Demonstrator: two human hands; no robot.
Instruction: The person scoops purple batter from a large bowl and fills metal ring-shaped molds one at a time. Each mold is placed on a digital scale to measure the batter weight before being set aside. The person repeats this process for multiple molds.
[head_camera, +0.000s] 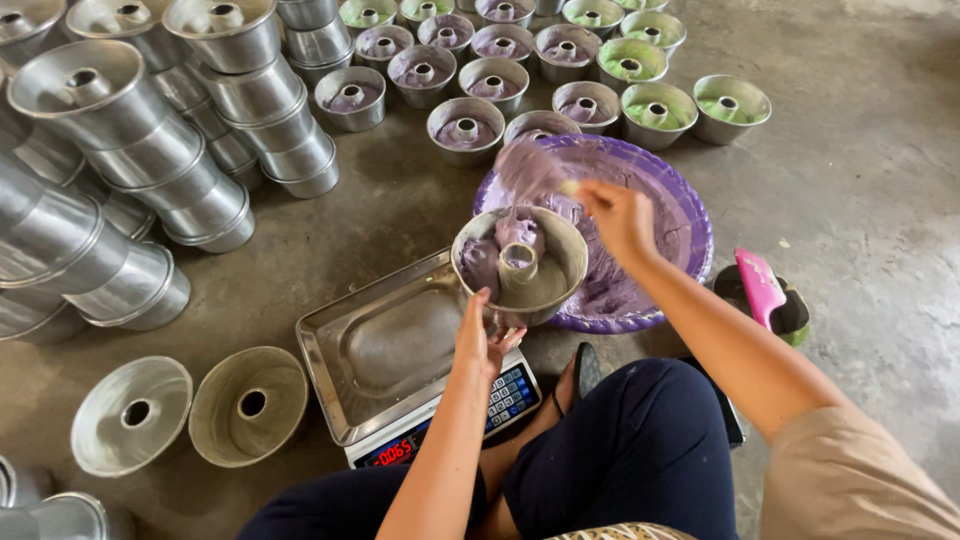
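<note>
Two hands at work, head view. Left hand (484, 340) grips the near rim of a ring-shaped metal cake tin (520, 266), fingers closed on it, tin held tilted just above the tray of a digital scale (385, 350). Right hand (618, 215) is closed round a scoop (530, 172), blurred, dropping purple batter into the tin. Purple basin (690, 225) of batter sits just behind, far side. Filled tins (465, 128) w/ purple & green batter further off; empty tin stacks (120, 140) at left. Pink scraper (760, 285) at right.
</note>
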